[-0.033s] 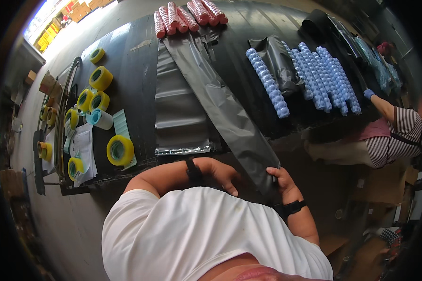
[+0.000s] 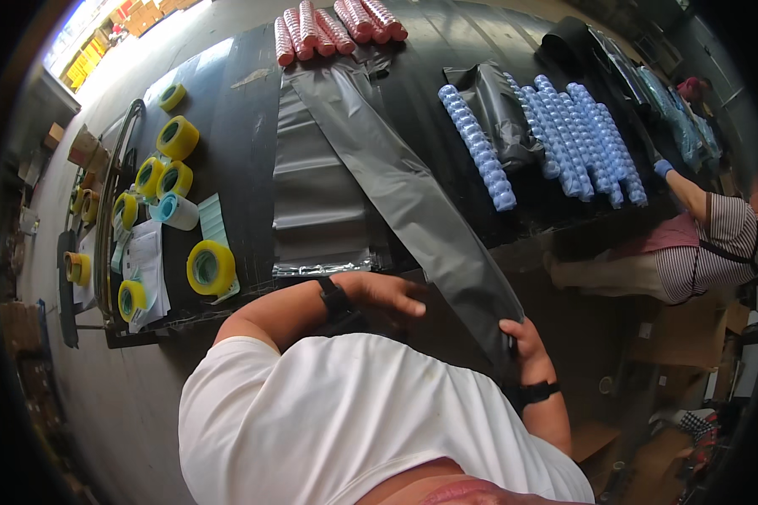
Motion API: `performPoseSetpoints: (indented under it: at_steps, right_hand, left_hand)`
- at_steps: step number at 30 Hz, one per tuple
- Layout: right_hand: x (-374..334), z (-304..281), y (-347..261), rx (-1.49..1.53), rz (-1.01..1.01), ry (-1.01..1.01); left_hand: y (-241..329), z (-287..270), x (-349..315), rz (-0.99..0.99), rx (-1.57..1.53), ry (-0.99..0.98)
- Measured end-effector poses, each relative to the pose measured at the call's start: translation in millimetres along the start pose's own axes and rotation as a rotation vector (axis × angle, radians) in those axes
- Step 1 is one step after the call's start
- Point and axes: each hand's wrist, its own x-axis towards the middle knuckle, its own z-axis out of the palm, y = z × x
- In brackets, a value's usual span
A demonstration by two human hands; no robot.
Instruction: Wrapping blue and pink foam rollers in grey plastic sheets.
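Long grey plastic bag (image 2: pixel 434 215) gripped in the right hand (image 2: pixel 526 341)

Right thumb and fingers clamped on the bag's near end, past the edge of the black table (image 2: pixel 236 118). Bag runs slantwise away, its far part over flat-laid grey plastic (image 2: pixel 316 202), close to pink bumpy tubes (image 2: pixel 309 23). Left hand (image 2: pixel 387 293) — loosely unfurled, apart from the bag, just left of it. Blue bubbly tubes (image 2: pixel 477 147) lie right of the bag; yellow tape rolls (image 2: pixel 178 138) well left.
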Motion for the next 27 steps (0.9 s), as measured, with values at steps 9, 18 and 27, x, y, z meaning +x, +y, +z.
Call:
performPoseSetpoints:
  at_steps: [9, 18, 27]
  right_hand:
    - [-103, -35, 25, -0.124, -0.209, 0.284]
    - [76, 13, -29, -0.249, -0.431, 0.209]
    - [150, 21, -44, -0.378, 0.052, 0.318]
  left_hand:
    - [94, -31, 78, 0.431, -0.668, 0.554]
    - [261, -127, 30, 1.243, 0.146, 0.935]
    - [133, -192, 32, 0.156, 0.373, 1.349]
